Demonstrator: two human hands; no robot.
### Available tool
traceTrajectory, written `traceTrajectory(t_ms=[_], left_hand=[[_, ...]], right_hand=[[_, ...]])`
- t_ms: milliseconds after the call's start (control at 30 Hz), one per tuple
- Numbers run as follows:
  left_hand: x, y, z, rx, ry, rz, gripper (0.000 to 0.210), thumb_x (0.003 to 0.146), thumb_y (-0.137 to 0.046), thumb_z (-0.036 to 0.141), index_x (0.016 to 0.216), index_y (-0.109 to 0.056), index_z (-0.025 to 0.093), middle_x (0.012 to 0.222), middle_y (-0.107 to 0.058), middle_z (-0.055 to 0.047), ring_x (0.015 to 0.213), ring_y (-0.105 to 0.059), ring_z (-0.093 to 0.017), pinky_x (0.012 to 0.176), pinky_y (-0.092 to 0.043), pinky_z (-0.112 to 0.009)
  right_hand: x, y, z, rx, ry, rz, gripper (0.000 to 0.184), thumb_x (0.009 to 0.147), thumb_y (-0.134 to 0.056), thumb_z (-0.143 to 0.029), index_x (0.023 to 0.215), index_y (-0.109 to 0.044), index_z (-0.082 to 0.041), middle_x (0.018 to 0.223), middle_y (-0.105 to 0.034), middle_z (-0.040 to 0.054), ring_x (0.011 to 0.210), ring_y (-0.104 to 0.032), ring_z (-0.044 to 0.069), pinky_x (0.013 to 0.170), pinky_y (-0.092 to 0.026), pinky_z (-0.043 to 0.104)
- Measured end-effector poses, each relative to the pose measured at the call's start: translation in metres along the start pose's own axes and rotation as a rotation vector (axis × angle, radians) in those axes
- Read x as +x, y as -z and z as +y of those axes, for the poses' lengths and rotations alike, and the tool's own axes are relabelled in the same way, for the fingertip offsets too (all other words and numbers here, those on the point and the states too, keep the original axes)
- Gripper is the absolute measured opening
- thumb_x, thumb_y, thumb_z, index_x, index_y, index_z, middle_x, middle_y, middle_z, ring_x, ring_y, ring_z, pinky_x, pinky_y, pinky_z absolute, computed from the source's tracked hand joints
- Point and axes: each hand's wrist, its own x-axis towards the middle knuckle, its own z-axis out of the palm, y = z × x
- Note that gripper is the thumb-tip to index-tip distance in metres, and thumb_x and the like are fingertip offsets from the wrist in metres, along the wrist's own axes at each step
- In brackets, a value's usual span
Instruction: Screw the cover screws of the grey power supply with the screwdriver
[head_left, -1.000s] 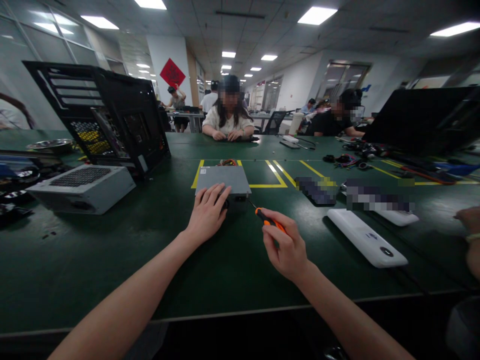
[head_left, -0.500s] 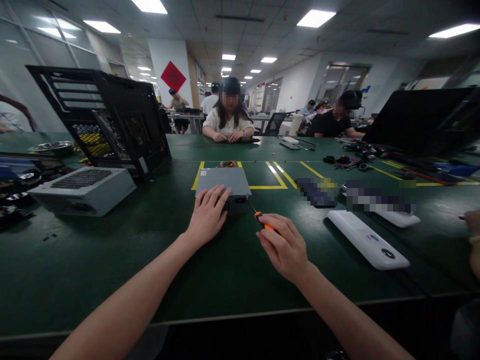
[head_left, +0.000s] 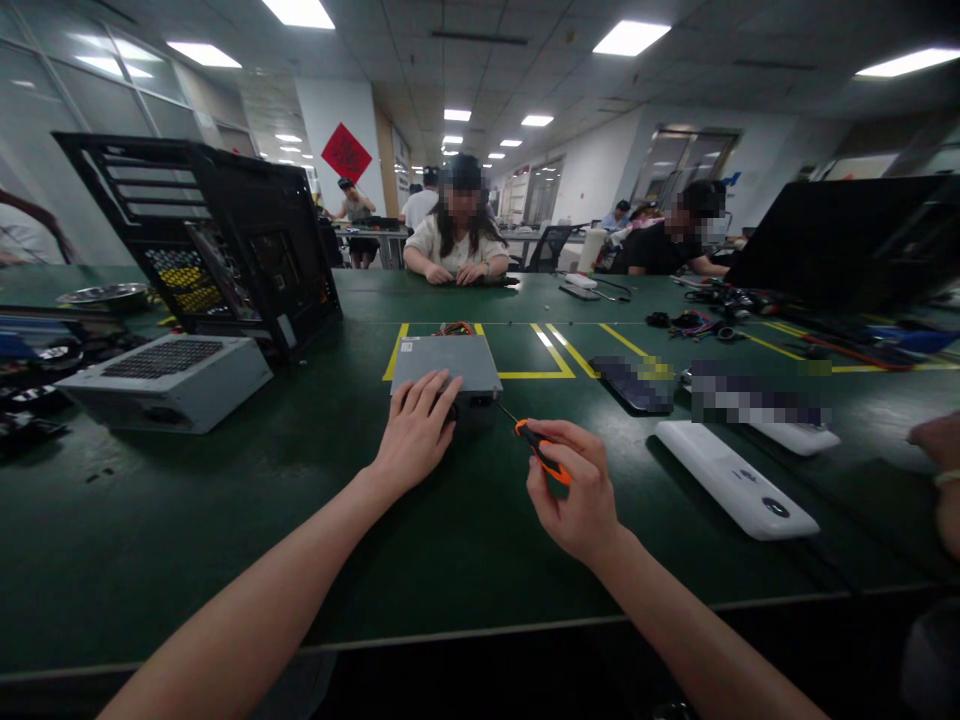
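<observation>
A left hand (head_left: 418, 432) lies spread across a gray computer power supply (head_left: 450, 358) on a green bench (head_left: 450, 560); the right hand (head_left: 581, 482) grips a screwdriver (head_left: 534, 438), tip near the unit's corner. The metal casing looks rigid, smooth and hefty, best held by opposite sides.

The left hand (head_left: 415, 433) hides part of the grey box (head_left: 466, 359).

A hand could pass over the counter (head_left: 465, 560) between the forearms (head_left: 292, 560), up to the grey box (head_left: 457, 360); the black case (head_left: 240, 230) obstructs the left, the white device (head_left: 724, 470) the right.
</observation>
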Motion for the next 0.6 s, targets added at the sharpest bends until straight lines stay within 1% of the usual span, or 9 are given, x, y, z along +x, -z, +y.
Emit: traceTrajectory(t_ms=[133, 300, 400, 467, 533, 600], left_hand=[[-0.001, 0.001, 0.001, 0.018, -0.041, -0.016, 0.052, 0.084, -0.045, 0.021, 0.135, -0.032, 0.023, 0.141, -0.032, -0.008, 0.131, -0.024, -0.024, 0.106, -0.019, -0.043], [-0.003, 0.000, 0.004, 0.042, -0.098, -0.032, 0.051, 0.083, -0.048, 0.021, 0.133, -0.036, 0.029, 0.142, -0.029, -0.009, 0.132, -0.022, -0.027, 0.105, -0.017, -0.049], [-0.003, 0.000, 0.007, 0.045, -0.128, -0.035, 0.050, 0.083, -0.049, 0.020, 0.130, -0.039, 0.034, 0.142, -0.027, -0.010, 0.131, -0.022, -0.029, 0.103, -0.016, -0.054], [-0.004, -0.001, 0.009, 0.050, -0.137, -0.037, 0.048, 0.084, -0.048, 0.021, 0.129, -0.040, 0.036, 0.142, -0.026, -0.011, 0.131, -0.021, -0.030, 0.102, -0.015, -0.057], [-0.003, -0.001, 0.011, 0.057, -0.137, -0.044, 0.047, 0.083, -0.049, 0.023, 0.128, -0.041, 0.037, 0.142, -0.025, -0.013, 0.131, -0.021, -0.031, 0.101, -0.014, -0.059], [-0.003, -0.002, 0.012, 0.067, -0.136, -0.055, 0.047, 0.083, -0.051, 0.025, 0.127, -0.042, 0.037, 0.143, -0.024, -0.014, 0.131, -0.021, -0.031, 0.101, -0.013, -0.059]], right_hand=[[-0.001, 0.001, 0.001, -0.028, 0.042, -0.043, 0.039, 0.075, -0.056, -0.006, 0.107, -0.043, -0.024, 0.108, -0.050, 0.0088, 0.099, -0.053, 0.021, 0.075, -0.053, 0.038], [-0.002, 0.000, 0.001, 0.004, 0.000, 0.010, 0.045, 0.074, -0.052, -0.001, 0.112, -0.039, -0.022, 0.115, -0.047, 0.0120, 0.106, -0.051, 0.022, 0.078, -0.053, 0.038], [-0.001, 0.001, 0.001, 0.002, 0.073, -0.040, 0.042, 0.073, -0.054, 0.000, 0.108, -0.043, -0.020, 0.108, -0.051, 0.0115, 0.103, -0.052, 0.022, 0.080, -0.052, 0.039], [-0.001, 0.001, 0.001, -0.007, 0.110, -0.059, 0.040, 0.073, -0.053, 0.000, 0.106, -0.044, -0.020, 0.109, -0.051, 0.0117, 0.104, -0.052, 0.022, 0.081, -0.052, 0.039], [-0.001, 0.001, 0.001, 0.004, 0.077, -0.041, 0.042, 0.074, -0.052, 0.000, 0.109, -0.042, -0.020, 0.113, -0.049, 0.0130, 0.105, -0.052, 0.022, 0.080, -0.052, 0.039], [-0.001, 0.000, 0.000, 0.017, 0.046, -0.029, 0.043, 0.075, -0.052, -0.003, 0.111, -0.039, -0.021, 0.112, -0.050, 0.0121, 0.105, -0.052, 0.022, 0.080, -0.052, 0.040]])
